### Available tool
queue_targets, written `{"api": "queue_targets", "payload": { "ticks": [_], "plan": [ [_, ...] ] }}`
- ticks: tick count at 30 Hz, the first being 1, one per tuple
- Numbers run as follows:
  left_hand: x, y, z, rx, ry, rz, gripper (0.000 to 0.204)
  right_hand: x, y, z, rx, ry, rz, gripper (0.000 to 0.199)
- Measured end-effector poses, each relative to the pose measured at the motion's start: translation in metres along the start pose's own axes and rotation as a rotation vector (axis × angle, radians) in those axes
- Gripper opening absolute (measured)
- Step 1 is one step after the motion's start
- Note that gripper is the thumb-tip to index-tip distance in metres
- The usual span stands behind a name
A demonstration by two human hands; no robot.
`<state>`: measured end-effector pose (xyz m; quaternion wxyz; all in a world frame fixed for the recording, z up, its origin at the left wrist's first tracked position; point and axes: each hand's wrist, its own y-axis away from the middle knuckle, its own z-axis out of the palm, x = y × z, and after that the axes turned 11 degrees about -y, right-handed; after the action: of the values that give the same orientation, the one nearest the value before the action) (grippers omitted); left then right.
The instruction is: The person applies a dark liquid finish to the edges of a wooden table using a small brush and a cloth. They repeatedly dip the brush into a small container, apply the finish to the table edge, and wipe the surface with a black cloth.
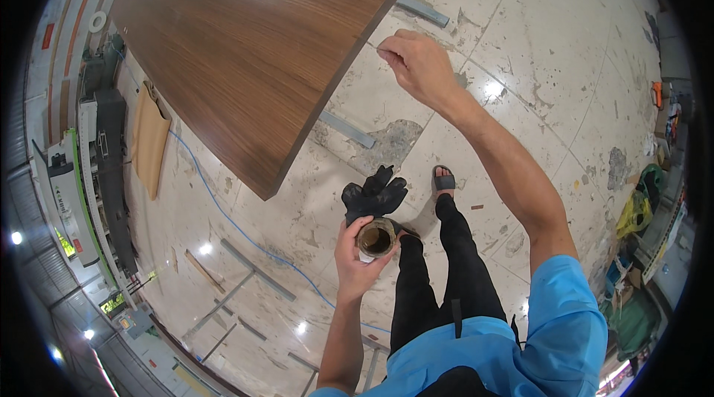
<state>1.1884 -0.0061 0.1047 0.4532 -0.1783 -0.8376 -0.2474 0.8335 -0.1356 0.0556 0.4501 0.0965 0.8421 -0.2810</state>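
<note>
Hands stand well apart: the left hand (354, 263) wraps an open-topped can (387, 226) near the legs, short of the wood-grain panel's (260, 62) near corner. Tiled floor (543, 114) spreads wide along the panel's right edge. Just beside that edge, forearm stretched forward, the right hand (422, 66) pinches its fingertips together; whether they hold something small, I cannot tell.

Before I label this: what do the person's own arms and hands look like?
Left hand and right hand: both ungloved. No watch or cables visible. Right sleeve: short, loose, plain bright blue. Left sleeve: only a blue sliver shows.
</note>
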Motion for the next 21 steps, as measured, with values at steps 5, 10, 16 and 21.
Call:
{"api": "queue_targets", "payload": {
  "ticks": [5,10,16,21],
  "plan": [
    [-0.001,-0.002,-0.001,-0.008,-0.049,0.033,0.079,0.000,-0.004,0.000,0.111,0.065,0.065,0.011],
    [-0.002,-0.002,0.002,0.006,0.013,0.035,0.078,-0.001,0.001,0.003,-0.176,-0.021,0.039,0.010],
    [-0.002,-0.002,0.001,0.009,-0.036,0.052,0.077,0.001,0.000,0.004,0.117,0.016,0.045,0.006],
    [-0.004,-0.002,0.002,0.004,-0.020,0.053,0.078,-0.014,0.022,0.009,-0.182,-0.085,0.056,0.010]
  ]
}}
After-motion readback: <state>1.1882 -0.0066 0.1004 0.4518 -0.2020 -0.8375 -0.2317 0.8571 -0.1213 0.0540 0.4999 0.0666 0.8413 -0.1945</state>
